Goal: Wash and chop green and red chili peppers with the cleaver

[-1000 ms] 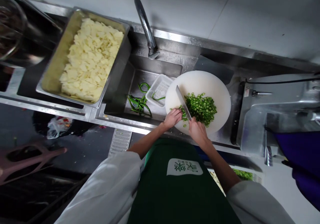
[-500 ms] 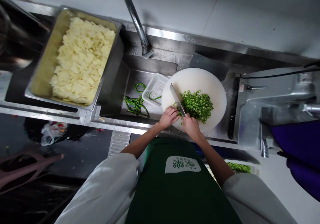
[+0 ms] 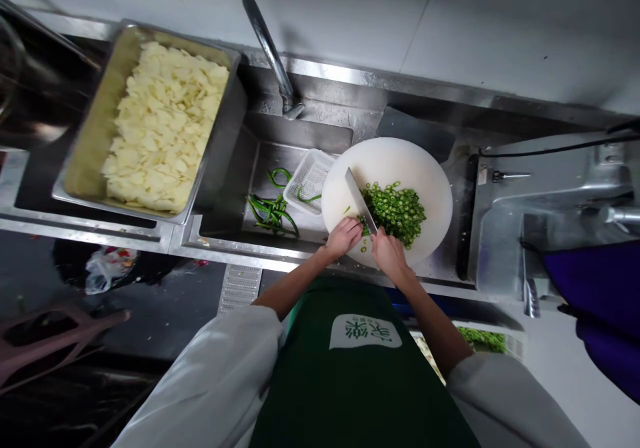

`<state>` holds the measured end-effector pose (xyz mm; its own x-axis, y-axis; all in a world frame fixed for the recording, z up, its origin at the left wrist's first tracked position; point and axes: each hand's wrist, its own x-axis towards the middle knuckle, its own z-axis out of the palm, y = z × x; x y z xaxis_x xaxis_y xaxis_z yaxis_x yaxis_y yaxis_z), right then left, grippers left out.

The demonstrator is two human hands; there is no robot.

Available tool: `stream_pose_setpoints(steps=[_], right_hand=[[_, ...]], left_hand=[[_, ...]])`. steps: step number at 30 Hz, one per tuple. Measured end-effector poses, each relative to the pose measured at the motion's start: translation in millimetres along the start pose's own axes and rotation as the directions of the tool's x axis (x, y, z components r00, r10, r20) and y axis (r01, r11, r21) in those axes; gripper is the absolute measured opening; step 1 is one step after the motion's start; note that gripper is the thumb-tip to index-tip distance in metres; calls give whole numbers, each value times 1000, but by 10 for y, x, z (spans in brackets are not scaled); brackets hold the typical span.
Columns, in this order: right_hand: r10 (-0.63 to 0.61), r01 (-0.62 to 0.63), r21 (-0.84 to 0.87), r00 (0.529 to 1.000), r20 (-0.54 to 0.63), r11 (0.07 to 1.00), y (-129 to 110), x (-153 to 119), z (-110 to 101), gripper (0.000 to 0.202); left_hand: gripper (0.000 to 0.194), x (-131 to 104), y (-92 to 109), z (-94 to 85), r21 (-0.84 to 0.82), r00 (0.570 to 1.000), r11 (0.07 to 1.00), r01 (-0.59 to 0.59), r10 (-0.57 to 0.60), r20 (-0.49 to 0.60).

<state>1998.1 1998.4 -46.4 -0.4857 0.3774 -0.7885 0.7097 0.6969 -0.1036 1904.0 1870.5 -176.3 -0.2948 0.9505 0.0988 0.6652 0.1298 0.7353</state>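
Observation:
My right hand (image 3: 389, 253) is closed around the handle of a kitchen knife (image 3: 359, 198), its blade slanting up and left over the round white cutting board (image 3: 345, 168). Just left of the blade, my left hand (image 3: 345, 236) lies with bent fingers pressed on a green chili pepper (image 3: 365, 231), which is mostly hidden beneath them. A heap of sliced green chilies (image 3: 397, 213) sits on the board to the right of the blade. A few loose bits lie near my fingers.
Whole green chilies (image 3: 273, 215) lie in the steel sink (image 3: 255, 168), beside a white plastic basket (image 3: 313, 175) holding one chili. A deep metal pan (image 3: 197, 195) of pale slices stands left. The faucet (image 3: 270, 48) rises behind the sink; purple cloth (image 3: 595, 295) hangs right.
The knife and both hands have shifted slightly to the right on the board. A small green piece now lies apart, above my left hand. The camera view has moved a little.

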Motion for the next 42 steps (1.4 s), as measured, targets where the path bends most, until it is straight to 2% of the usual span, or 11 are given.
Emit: stream_pose_setpoints(steps=[6, 13, 17, 20, 24, 26, 30, 35, 42], right_hand=[[-10, 10, -18, 1000, -6, 1000, -30, -28, 26, 28], [-11, 11, -6, 1000, -9, 1000, -94, -37, 43, 26], [15, -15, 4, 1000, 20, 1000, -143, -51, 65, 27], [8, -8, 9, 1000, -3, 1000, -172, -63, 82, 27], [15, -15, 17, 1000, -7, 1000, -205, -64, 106, 28], [15, -16, 23, 1000, 3, 1000, -223, -63, 112, 27], [-1, 2, 20, 1000, -17, 1000, -280, -76, 123, 28], [14, -14, 49, 1000, -6, 999, -314, 1, 114, 28], [14, -14, 24, 1000, -19, 1000, -210, -65, 70, 29]], left_hand=[[21, 2, -9, 55, 38, 1000, 999, -5, 5, -2], [18, -28, 15, 11, 31, 996, 999, 42, -39, -76], [19, -51, 3, 7, 49, 997, 998, 25, -22, -68], [19, -91, -16, -4, 33, 992, 996, 77, -73, -106], [20, -134, -16, -22, 27, 994, 994, 103, -101, -50], [20, -147, -5, -41, 24, 993, 994, 104, -102, -58], [18, -160, 1, -99, 43, 982, 991, 128, -120, -144], [20, -187, -41, -188, 11, 993, 994, 107, -106, -53], [16, -346, -73, -316, -55, 991, 994, 91, -96, -92]])
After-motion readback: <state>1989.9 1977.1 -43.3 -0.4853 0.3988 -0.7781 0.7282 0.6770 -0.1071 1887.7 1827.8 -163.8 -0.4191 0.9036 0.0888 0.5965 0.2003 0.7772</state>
